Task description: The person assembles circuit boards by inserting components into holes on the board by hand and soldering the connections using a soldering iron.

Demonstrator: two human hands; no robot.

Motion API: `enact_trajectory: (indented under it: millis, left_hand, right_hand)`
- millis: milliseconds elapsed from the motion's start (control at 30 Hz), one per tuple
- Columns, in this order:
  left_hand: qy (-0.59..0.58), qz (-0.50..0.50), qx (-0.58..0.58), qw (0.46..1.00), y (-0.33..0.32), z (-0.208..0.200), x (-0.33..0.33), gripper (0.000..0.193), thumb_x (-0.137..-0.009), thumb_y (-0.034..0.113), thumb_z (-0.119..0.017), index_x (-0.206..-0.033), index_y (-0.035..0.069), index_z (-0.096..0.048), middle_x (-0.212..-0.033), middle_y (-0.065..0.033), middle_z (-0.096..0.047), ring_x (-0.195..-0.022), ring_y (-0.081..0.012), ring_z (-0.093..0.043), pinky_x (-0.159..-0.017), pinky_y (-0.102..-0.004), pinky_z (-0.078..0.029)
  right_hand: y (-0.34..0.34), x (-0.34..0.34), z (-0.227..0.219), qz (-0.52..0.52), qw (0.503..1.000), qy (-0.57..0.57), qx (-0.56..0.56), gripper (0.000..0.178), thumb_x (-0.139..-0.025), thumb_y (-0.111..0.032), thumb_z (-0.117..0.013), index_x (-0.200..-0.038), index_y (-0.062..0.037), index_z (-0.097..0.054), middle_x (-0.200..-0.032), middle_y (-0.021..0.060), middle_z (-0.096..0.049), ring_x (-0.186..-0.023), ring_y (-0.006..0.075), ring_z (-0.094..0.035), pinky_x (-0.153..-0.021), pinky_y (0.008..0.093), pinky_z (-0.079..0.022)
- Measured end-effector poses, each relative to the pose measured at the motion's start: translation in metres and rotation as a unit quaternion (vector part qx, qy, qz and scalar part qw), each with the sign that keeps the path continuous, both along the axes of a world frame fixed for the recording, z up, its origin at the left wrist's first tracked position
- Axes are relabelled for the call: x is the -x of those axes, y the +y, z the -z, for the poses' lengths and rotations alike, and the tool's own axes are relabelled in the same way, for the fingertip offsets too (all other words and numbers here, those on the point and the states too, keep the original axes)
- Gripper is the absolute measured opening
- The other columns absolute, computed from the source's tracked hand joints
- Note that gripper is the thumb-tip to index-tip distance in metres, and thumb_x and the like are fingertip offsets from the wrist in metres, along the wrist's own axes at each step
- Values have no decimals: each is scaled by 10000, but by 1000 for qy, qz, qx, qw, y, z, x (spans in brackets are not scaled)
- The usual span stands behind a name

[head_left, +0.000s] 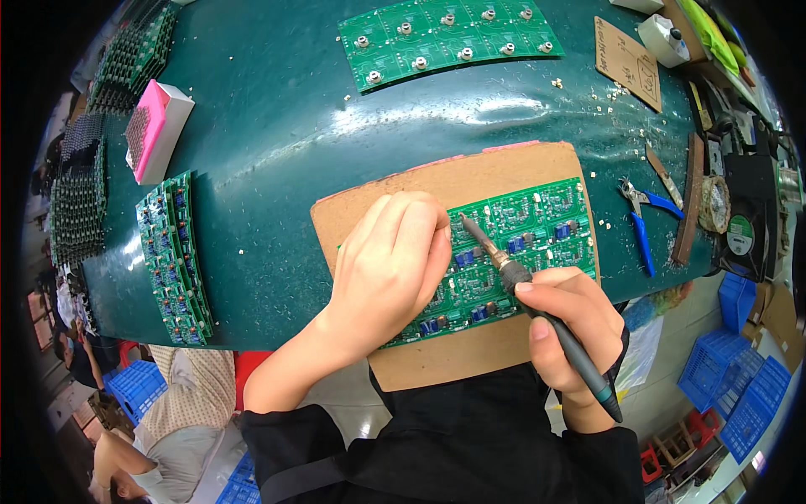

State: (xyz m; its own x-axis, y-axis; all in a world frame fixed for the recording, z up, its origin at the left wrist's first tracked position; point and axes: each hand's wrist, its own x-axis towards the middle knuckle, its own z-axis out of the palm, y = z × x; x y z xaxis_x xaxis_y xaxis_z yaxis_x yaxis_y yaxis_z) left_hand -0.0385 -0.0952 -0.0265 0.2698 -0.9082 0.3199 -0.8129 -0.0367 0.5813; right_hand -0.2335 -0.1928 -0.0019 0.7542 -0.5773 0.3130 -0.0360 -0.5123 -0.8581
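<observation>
My right hand grips a soldering iron like a pen, its handle slanting down to the right. The iron's metal tip meets a green circuit board panel near its far edge. Blue parts and small white connectors dot the panel, which lies on a brown cardboard sheet at the table's near edge. My left hand rests over the panel's left part with its fingers curled and closed beside the iron's tip. Whatever those fingertips pinch, if anything, is hidden.
Another green panel with round metal parts lies at the back. Blue-handled cutters are on the right, beside a brown strip. At left stand a pink-and-white box and stacked boards. A person sits at lower left.
</observation>
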Motion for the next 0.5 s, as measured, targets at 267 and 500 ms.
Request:
enact_trajectory:
  millis: [267,500]
  left_hand:
    - [-32,-10,-4,999,-4,0,3,194,-762,-41,-698,-894,27,-574,-860,-98,-616,-771,-286,-613,-683,-373,-494]
    - [-94,-13,-22,995,-10,-5,8,191,-748,-34,-707,-880,40,-590,-857,-95,-622,-747,-275,-607,-673,-363,-498]
  right_hand:
    - [-6,1,-2,-13,1000,-8,3,254,-762,-5,-642,-1003,61,-684,-831,172,-644,-741,286,-654,-662,352,-540]
    - [-10,4,2,-16,999,-11,-31,253,-765,-6,-636,-1003,66,-682,-823,178,-645,-740,286,-656,-667,350,-541]
